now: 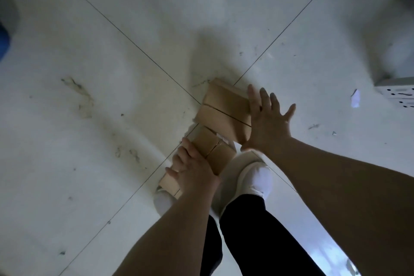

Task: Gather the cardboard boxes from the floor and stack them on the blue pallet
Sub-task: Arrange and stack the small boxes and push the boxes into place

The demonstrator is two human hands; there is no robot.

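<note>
Three brown boxes lie in a slanting line at the centre of the frame, over the crossing of the joints in the white tiled floor [112,119]. Whether they rest on the tiles or are lifted off them cannot be told.

The upper cardboard box [224,105] is the largest and shows a dark seam across its top. The right hand [267,121] is spread wide, fingers straight and fanned, its palm flat against the right side of that box.

Just below and left sits the middle cardboard box [209,143], touching the upper one at a corner. The lower cardboard box [169,184] follows at the bottom left of the line. The left hand [193,171] lies where these two meet, gripping the lower cardboard box with its fingers curled down over the left edge.

Below the boxes stand white shoes [244,177] and black trousers [257,231].

At the right edge is a white perforated panel [396,93], with a scrap of white paper [355,101] near it. A blurred blue shape [4,39] shows at the far left edge; what it is cannot be told.
</note>
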